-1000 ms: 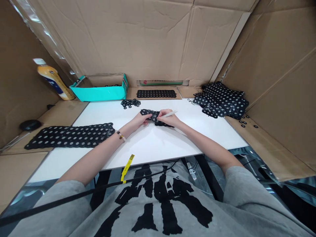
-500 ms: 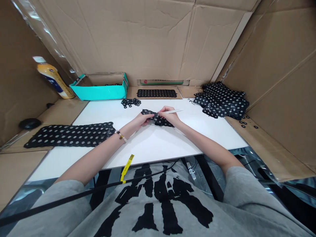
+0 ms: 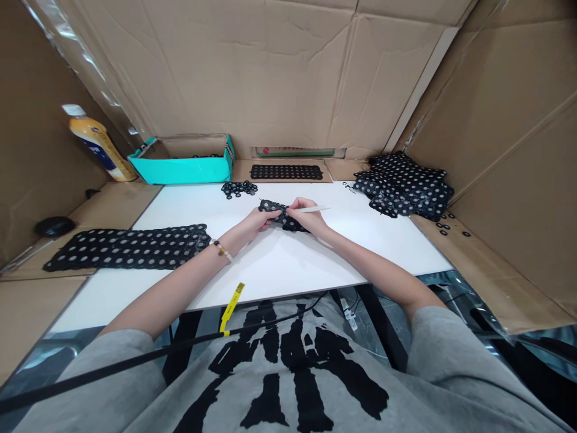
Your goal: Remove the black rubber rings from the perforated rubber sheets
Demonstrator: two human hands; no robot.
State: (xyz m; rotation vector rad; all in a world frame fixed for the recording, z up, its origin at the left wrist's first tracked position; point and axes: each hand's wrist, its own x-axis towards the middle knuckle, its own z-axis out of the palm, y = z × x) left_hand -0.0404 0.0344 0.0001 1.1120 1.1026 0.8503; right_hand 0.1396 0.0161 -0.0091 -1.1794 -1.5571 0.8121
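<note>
Just above the middle of the white table, my left hand [image 3: 258, 220] is closed on the left end of a black rubber sheet with rows of round holes [image 3: 280, 221]. My right hand [image 3: 308, 214] pinches a slim white pen-like tool [image 3: 313, 209], its blunt end pointing right. The tool's working tip is hidden by my fingers, close against the sheet. A loose pile of small black rings [image 3: 238, 188] lies on the table beyond my left hand. By my left forearm a larger black perforated sheet [image 3: 130, 247] lies flat.
A turquoise open box [image 3: 184, 171] with black rings inside stands at the back left, beside an orange bottle [image 3: 99, 143]. Another perforated sheet [image 3: 286, 172] lies at the back. Stacked sheets [image 3: 406, 183] fill the right corner, with several loose rings nearby. Cardboard walls [image 3: 270, 78] enclose the table.
My right hand and the white tool have shifted slightly left and down along the sheet. My left hand keeps its hold in nearly the same place.
</note>
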